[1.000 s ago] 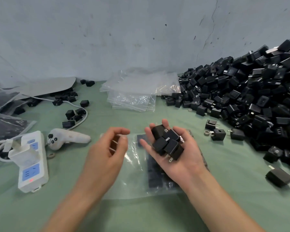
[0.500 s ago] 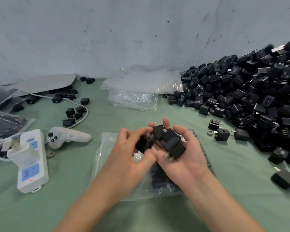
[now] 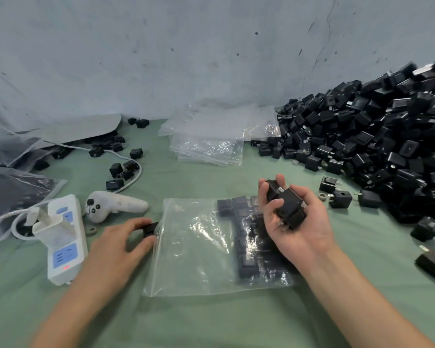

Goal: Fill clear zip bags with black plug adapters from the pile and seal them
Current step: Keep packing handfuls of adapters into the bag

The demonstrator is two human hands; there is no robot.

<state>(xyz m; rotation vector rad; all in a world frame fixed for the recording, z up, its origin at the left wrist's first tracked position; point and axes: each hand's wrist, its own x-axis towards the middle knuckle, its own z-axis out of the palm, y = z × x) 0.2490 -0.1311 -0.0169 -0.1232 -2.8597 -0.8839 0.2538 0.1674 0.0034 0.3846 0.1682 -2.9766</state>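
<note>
A clear zip bag [image 3: 199, 247] lies flat on the green cloth in front of me, with rows of black plug adapters [image 3: 246, 247] packed in its right half. My left hand [image 3: 118, 244] pinches one black adapter [image 3: 150, 228] at the bag's left edge. My right hand [image 3: 296, 222] hovers palm up over the bag's right side, cupping a small handful of adapters [image 3: 286, 207]. The big pile of black adapters [image 3: 374, 141] rises on the right against the wall.
A stack of empty clear bags [image 3: 211, 139] lies at the back centre. A white power strip [image 3: 60, 237] and a white handheld controller [image 3: 113, 205] sit on the left, with a cable and loose adapters [image 3: 121, 169] behind. Filled bags [image 3: 13, 189] lie far left. Stray adapters [image 3: 432, 263] dot the right.
My left hand took one adapter from the handful in my right hand and carried it down and left to the bag's left edge. My right hand holds fewer adapters.
</note>
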